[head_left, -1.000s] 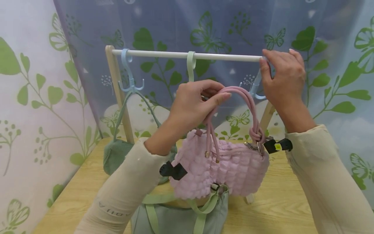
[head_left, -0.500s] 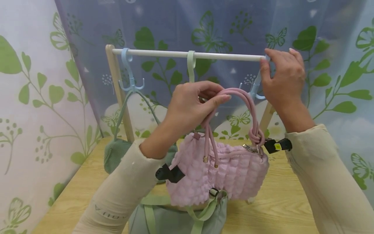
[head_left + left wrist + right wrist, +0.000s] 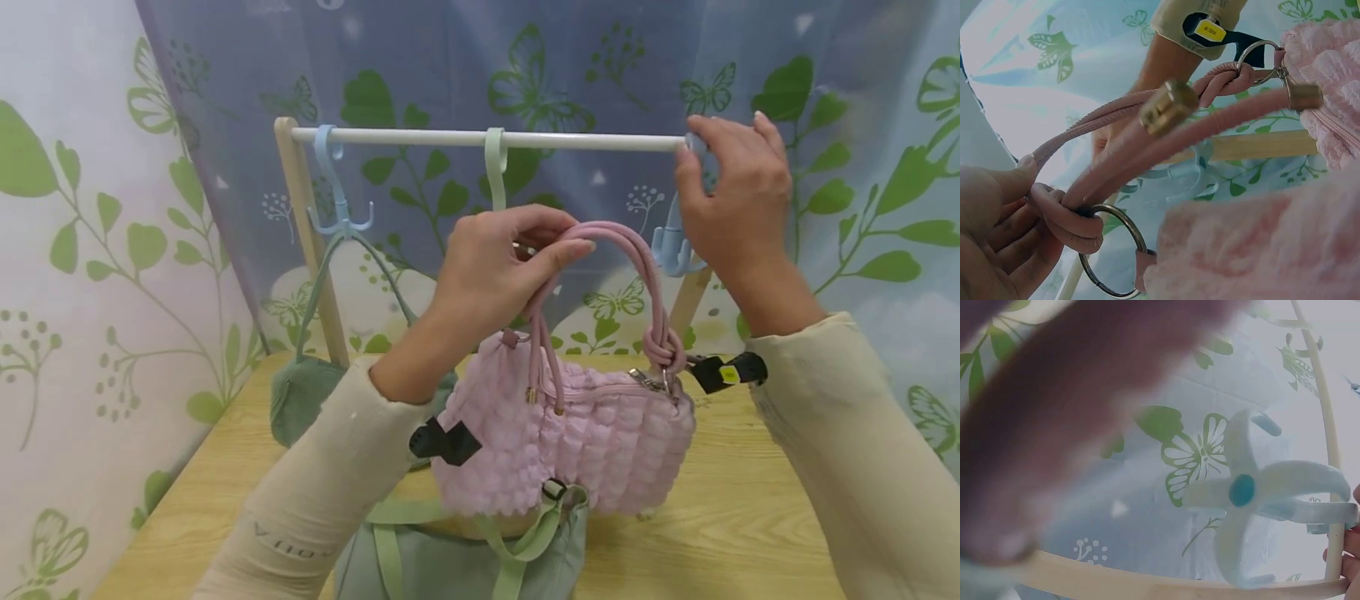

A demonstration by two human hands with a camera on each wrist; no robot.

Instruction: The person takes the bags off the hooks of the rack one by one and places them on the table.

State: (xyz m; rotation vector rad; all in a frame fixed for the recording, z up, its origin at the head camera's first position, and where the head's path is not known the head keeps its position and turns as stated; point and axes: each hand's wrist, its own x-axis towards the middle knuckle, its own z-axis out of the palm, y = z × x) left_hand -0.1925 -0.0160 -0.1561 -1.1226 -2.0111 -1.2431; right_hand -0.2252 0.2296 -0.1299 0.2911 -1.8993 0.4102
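My left hand [image 3: 498, 267] pinches the pink cord handle [image 3: 648, 267] of a pink quilted handbag [image 3: 600, 433] between thumb and fingers. In the left wrist view, the handle's knot [image 3: 1069, 219] and metal ring [image 3: 1113, 250] show close to that hand. At the right end of the white rail [image 3: 592, 142], my right hand [image 3: 738, 192] grips the top of a light blue hook [image 3: 671, 246], partly covering it. The right wrist view shows this hook's prongs [image 3: 1241, 490] from below, with fingertips [image 3: 1352, 550] at the rail. The handbag hangs apart from the hook.
A blue hook [image 3: 341, 208] at the left holds a green corduroy bag [image 3: 300, 400]. A pale green hook [image 3: 495, 167] hangs mid-rail. In front, a grey-green tote [image 3: 457, 567] stands on the wooden table [image 3: 735, 517]. The rack's wooden post [image 3: 311, 242] rises at left.
My right hand has shifted slightly right and up, and the right blue hook has turned so its prongs face differently. The handbag dipped a little, then rose back in my left hand.
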